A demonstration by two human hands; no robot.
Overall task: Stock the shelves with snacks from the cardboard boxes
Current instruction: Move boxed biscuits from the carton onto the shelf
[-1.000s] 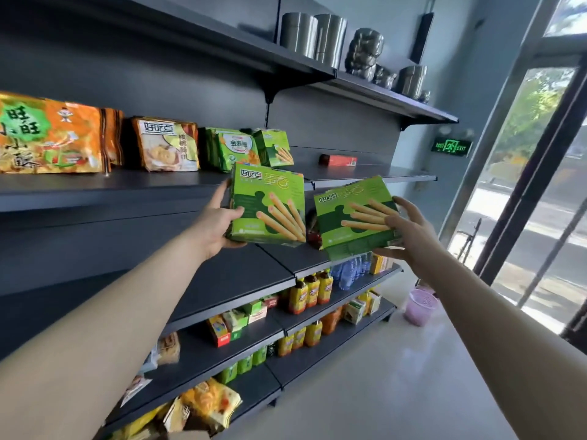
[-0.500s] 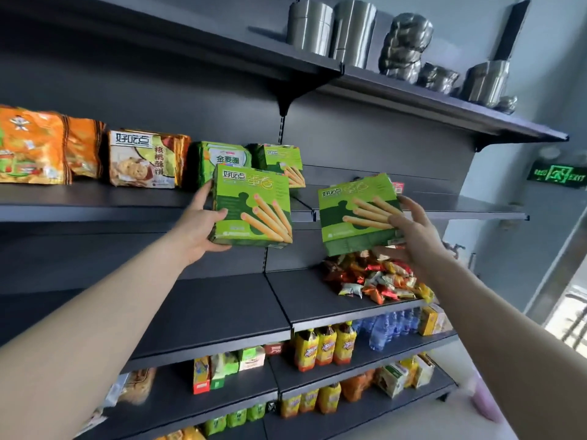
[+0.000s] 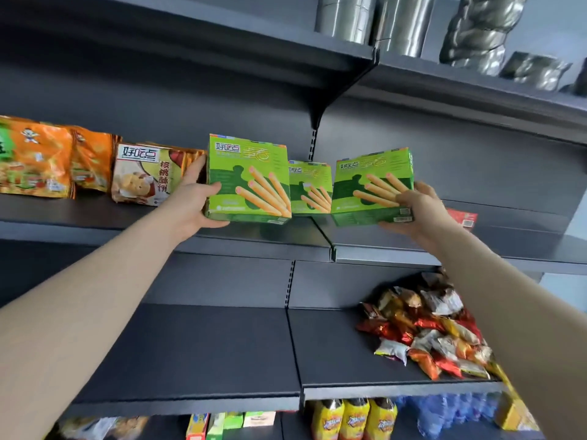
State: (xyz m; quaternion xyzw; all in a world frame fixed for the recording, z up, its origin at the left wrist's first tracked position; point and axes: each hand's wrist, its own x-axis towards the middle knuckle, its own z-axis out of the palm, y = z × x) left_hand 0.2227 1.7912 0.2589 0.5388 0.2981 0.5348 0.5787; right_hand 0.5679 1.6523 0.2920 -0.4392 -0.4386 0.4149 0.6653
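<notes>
Both green biscuit-stick boxes now sit higher than half a second ago, level with the middle shelf (image 3: 95, 223) rather than below its lip.

- Left hand (image 3: 193, 201): grasps left green box (image 3: 249, 179) at its lower left edge, thumb on the front face and fingers behind. Box upright, centre of frame, at the shelf's front; whether it touches the shelf cannot be told.
- Right hand (image 3: 419, 214): curled round the lower right corner of right green box (image 3: 371, 185), fingers over the front. Box tilted slightly, right of centre.
- Third green box (image 3: 309, 188): standing further back on the shelf, between the two held boxes.
- Same shelf, left: orange bags (image 3: 35, 157), cream biscuit pack (image 3: 143, 173). Right: red packet (image 3: 462, 217), behind the right hand.
- Shelf below, lower right: heap of wrapped snacks (image 3: 422, 328).
- Bottom edge: yellow bottles (image 3: 352, 420).
- Top shelf, upper right: steel containers (image 3: 403, 23).
</notes>
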